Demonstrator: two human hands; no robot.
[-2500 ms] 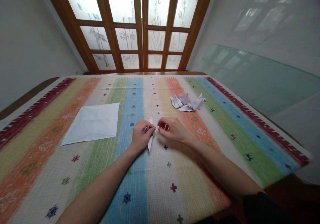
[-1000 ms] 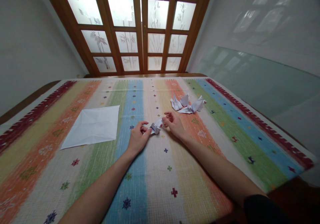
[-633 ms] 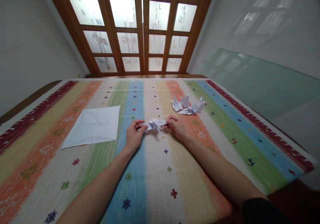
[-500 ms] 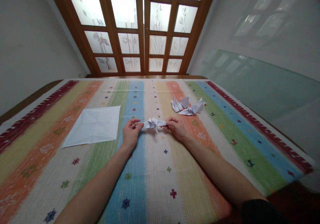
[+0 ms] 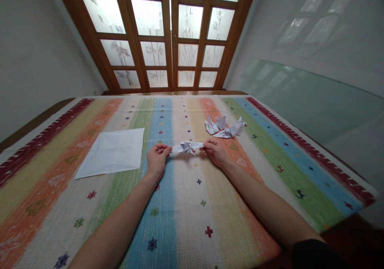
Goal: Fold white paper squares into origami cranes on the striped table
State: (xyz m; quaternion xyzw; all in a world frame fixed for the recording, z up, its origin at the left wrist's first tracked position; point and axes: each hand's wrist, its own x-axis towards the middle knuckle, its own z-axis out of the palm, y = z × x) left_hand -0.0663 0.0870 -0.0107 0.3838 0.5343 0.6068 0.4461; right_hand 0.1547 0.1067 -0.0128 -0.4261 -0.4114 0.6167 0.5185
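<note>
A small white folded paper figure [image 5: 187, 147] is stretched out just above the striped tablecloth [image 5: 186, 221]. My left hand [image 5: 156, 161] pinches its left tip and my right hand [image 5: 213, 151] pinches its right tip, so the paper spans the gap between them. Both hands have fingers closed on the paper. The figure's middle is bunched into small folds.
A flat creased white paper sheet [image 5: 112, 152] lies to the left of my hands. Folded white paper figures [image 5: 224, 126] lie together beyond my right hand. A wooden framed window [image 5: 168, 37] stands behind the table, and a glass panel [image 5: 306, 97] leans on the right wall.
The paper went from a compact upright fold held close between my hands to a piece pulled out sideways. My hands have moved apart, each drawing one tip outward.
</note>
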